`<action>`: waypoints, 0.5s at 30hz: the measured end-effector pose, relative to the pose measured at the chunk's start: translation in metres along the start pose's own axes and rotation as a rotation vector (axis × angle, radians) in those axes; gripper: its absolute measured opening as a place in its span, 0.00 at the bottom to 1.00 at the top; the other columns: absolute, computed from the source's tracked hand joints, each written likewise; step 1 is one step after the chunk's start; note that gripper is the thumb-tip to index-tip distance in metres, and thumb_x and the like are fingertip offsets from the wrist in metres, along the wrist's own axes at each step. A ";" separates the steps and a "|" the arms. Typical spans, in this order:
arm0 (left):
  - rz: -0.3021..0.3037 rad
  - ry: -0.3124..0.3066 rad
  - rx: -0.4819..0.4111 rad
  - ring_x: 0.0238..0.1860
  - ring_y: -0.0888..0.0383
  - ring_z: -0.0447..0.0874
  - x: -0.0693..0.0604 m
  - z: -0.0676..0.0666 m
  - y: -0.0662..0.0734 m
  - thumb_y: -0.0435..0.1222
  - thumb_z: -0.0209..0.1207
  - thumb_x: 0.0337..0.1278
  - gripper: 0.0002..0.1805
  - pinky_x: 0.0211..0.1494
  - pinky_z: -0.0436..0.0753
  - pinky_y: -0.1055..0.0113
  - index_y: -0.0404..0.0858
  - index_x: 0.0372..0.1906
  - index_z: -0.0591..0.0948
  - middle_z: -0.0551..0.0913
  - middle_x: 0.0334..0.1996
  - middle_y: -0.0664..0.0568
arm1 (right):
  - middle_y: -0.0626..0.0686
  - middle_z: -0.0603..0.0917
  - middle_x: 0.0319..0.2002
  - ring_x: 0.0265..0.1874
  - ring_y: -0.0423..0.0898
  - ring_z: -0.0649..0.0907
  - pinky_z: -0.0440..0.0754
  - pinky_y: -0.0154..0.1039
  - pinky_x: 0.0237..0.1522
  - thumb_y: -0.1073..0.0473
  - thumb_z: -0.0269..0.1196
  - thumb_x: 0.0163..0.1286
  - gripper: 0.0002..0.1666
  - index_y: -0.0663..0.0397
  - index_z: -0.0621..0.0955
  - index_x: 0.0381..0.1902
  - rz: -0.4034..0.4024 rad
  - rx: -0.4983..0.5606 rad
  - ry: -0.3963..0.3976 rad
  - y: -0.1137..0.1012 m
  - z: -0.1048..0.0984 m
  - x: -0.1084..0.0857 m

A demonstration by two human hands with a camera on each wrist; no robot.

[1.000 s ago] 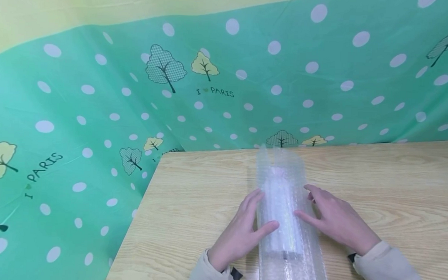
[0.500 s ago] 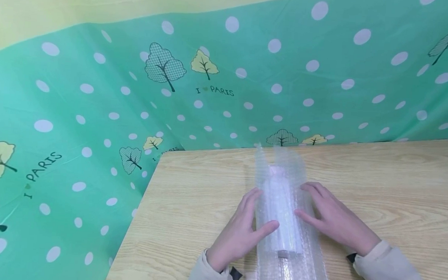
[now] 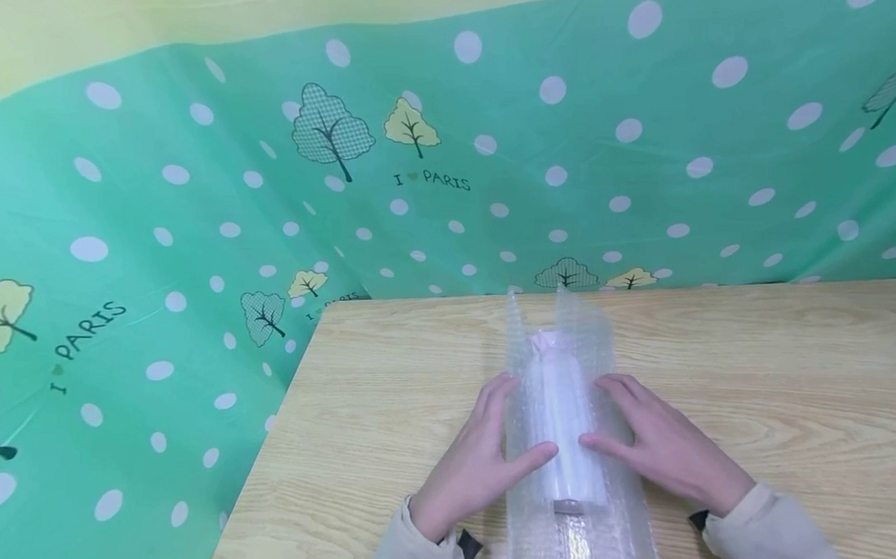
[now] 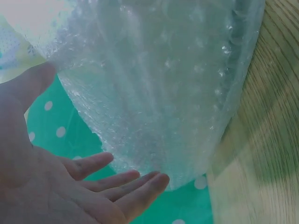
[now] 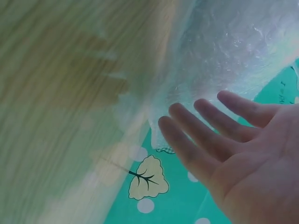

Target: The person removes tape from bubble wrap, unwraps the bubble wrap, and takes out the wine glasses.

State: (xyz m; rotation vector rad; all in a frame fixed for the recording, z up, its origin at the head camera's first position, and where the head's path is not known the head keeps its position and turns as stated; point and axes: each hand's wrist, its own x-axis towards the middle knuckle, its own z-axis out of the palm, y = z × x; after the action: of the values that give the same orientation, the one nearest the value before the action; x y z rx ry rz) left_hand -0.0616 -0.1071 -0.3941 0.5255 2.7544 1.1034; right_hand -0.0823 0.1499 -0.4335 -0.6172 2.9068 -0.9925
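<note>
A whitish bundle (image 3: 562, 426) with a pinkish top lies lengthwise inside clear bubble wrap (image 3: 617, 529), whose far end stands up in two points. My left hand (image 3: 473, 460) rests along the wrap's left side, thumb over its top. On the right side my right hand (image 3: 669, 443) touches the wrap with thumb and fingertips. In the left wrist view the left hand (image 4: 70, 186) has extended fingers against the bubble wrap (image 4: 154, 84). The right wrist view shows the right hand (image 5: 252, 154) with spread fingers beside the wrap (image 5: 224, 46).
The wooden table (image 3: 390, 394) extends to both sides of the wrap. Behind it and to the left hangs a green cloth (image 3: 193, 260) with white dots, printed trees and lettering.
The wrap's left upright edge has shifted slightly left and its two far points have spread apart. The right hand has moved slightly left, and the bundle's top shows more plainly.
</note>
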 end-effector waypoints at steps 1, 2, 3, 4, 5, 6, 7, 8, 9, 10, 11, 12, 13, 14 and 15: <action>0.002 0.000 -0.004 0.75 0.50 0.59 0.000 0.000 0.000 0.68 0.55 0.58 0.51 0.73 0.67 0.46 0.45 0.78 0.54 0.51 0.78 0.52 | 0.62 0.69 0.69 0.66 0.65 0.71 0.71 0.68 0.62 0.31 0.60 0.66 0.50 0.60 0.66 0.72 0.001 -0.004 0.002 0.000 0.000 0.000; 0.003 0.000 -0.009 0.75 0.50 0.59 0.000 0.000 0.000 0.67 0.56 0.57 0.51 0.73 0.67 0.46 0.45 0.78 0.54 0.51 0.79 0.52 | 0.63 0.69 0.69 0.66 0.65 0.71 0.71 0.68 0.62 0.30 0.61 0.65 0.51 0.60 0.65 0.72 0.004 -0.009 0.003 -0.001 0.000 0.000; 0.004 0.002 -0.012 0.75 0.50 0.59 0.000 -0.001 0.000 0.67 0.57 0.57 0.52 0.73 0.67 0.46 0.45 0.78 0.54 0.50 0.79 0.52 | 0.63 0.68 0.70 0.66 0.66 0.71 0.72 0.68 0.62 0.30 0.61 0.65 0.52 0.60 0.64 0.72 0.007 -0.015 0.006 -0.001 0.001 -0.001; 0.005 0.003 -0.014 0.75 0.50 0.59 0.000 -0.001 0.000 0.67 0.57 0.56 0.52 0.73 0.67 0.46 0.45 0.78 0.54 0.50 0.79 0.52 | 0.64 0.67 0.71 0.66 0.66 0.71 0.71 0.69 0.62 0.29 0.61 0.64 0.53 0.61 0.63 0.73 0.010 -0.019 0.008 -0.002 0.001 -0.001; 0.005 0.004 -0.012 0.75 0.50 0.59 0.000 -0.001 0.000 0.67 0.58 0.56 0.52 0.73 0.67 0.46 0.45 0.78 0.53 0.50 0.79 0.52 | 0.64 0.66 0.71 0.66 0.67 0.70 0.71 0.69 0.62 0.29 0.61 0.64 0.55 0.62 0.62 0.73 0.014 -0.023 0.011 -0.002 0.001 -0.002; 0.007 0.006 -0.011 0.75 0.50 0.58 0.000 -0.001 0.000 0.66 0.59 0.56 0.52 0.74 0.66 0.46 0.45 0.78 0.53 0.50 0.79 0.52 | 0.65 0.64 0.72 0.67 0.67 0.69 0.71 0.69 0.62 0.28 0.62 0.63 0.57 0.62 0.61 0.74 0.018 -0.026 0.013 -0.002 0.001 -0.002; 0.007 0.007 -0.007 0.75 0.49 0.58 0.000 -0.001 0.000 0.66 0.59 0.56 0.53 0.74 0.66 0.46 0.45 0.78 0.53 0.50 0.79 0.52 | 0.66 0.63 0.72 0.67 0.68 0.69 0.71 0.70 0.62 0.28 0.62 0.63 0.58 0.63 0.59 0.75 0.019 -0.030 0.015 -0.002 0.001 -0.002; 0.008 0.009 -0.005 0.75 0.49 0.58 0.000 -0.002 0.000 0.66 0.59 0.56 0.53 0.74 0.66 0.46 0.45 0.78 0.53 0.50 0.79 0.51 | 0.66 0.62 0.73 0.68 0.68 0.68 0.70 0.70 0.62 0.27 0.62 0.62 0.60 0.63 0.58 0.75 0.024 -0.032 0.017 -0.002 0.001 -0.002; 0.008 0.011 -0.002 0.75 0.49 0.58 0.000 -0.002 0.000 0.65 0.59 0.56 0.53 0.74 0.66 0.46 0.45 0.78 0.52 0.50 0.79 0.51 | 0.67 0.61 0.73 0.68 0.68 0.67 0.70 0.70 0.62 0.27 0.62 0.61 0.61 0.63 0.56 0.76 0.029 -0.032 0.018 -0.002 0.001 -0.002; 0.007 0.012 -0.001 0.75 0.49 0.58 0.000 -0.002 -0.001 0.65 0.60 0.55 0.53 0.74 0.66 0.46 0.45 0.78 0.52 0.51 0.79 0.51 | 0.67 0.61 0.73 0.69 0.68 0.66 0.69 0.70 0.63 0.26 0.62 0.61 0.63 0.63 0.55 0.76 0.033 -0.032 0.019 -0.002 0.001 -0.003; 0.007 0.013 0.001 0.75 0.49 0.58 0.000 -0.002 -0.001 0.65 0.60 0.56 0.53 0.74 0.66 0.46 0.45 0.78 0.52 0.51 0.79 0.51 | 0.67 0.60 0.74 0.69 0.68 0.66 0.69 0.70 0.63 0.26 0.62 0.60 0.64 0.62 0.54 0.77 0.036 -0.032 0.018 -0.002 0.001 -0.003; 0.006 0.015 0.003 0.75 0.49 0.58 -0.001 -0.002 -0.001 0.65 0.60 0.55 0.53 0.74 0.66 0.46 0.44 0.78 0.52 0.51 0.79 0.51 | 0.67 0.59 0.74 0.69 0.68 0.65 0.69 0.70 0.63 0.25 0.62 0.60 0.65 0.62 0.53 0.77 0.039 -0.031 0.018 -0.003 0.000 -0.003; 0.005 0.017 0.005 0.75 0.49 0.58 -0.001 -0.002 -0.001 0.65 0.60 0.55 0.53 0.74 0.66 0.46 0.44 0.78 0.52 0.51 0.79 0.51 | 0.68 0.59 0.74 0.70 0.68 0.65 0.69 0.71 0.63 0.25 0.62 0.60 0.65 0.62 0.52 0.77 0.040 -0.030 0.017 -0.003 0.000 -0.003; 0.006 0.019 0.006 0.75 0.49 0.58 -0.001 -0.002 -0.001 0.65 0.60 0.55 0.53 0.74 0.66 0.46 0.44 0.78 0.52 0.51 0.79 0.51 | 0.67 0.59 0.74 0.70 0.68 0.64 0.69 0.70 0.63 0.25 0.62 0.60 0.65 0.62 0.52 0.77 0.042 -0.029 0.017 -0.003 0.000 -0.003; 0.006 0.021 0.008 0.75 0.49 0.59 -0.001 -0.003 -0.002 0.65 0.60 0.55 0.54 0.74 0.66 0.47 0.44 0.78 0.52 0.51 0.79 0.51 | 0.68 0.59 0.74 0.70 0.68 0.64 0.68 0.70 0.63 0.25 0.62 0.60 0.65 0.62 0.52 0.77 0.038 -0.028 0.016 -0.003 -0.001 -0.003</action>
State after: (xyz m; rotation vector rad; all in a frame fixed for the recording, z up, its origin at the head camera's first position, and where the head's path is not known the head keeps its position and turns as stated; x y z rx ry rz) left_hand -0.0619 -0.1103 -0.3934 0.5272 2.7779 1.1057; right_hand -0.0790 0.1490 -0.4314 -0.5551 2.9390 -0.9592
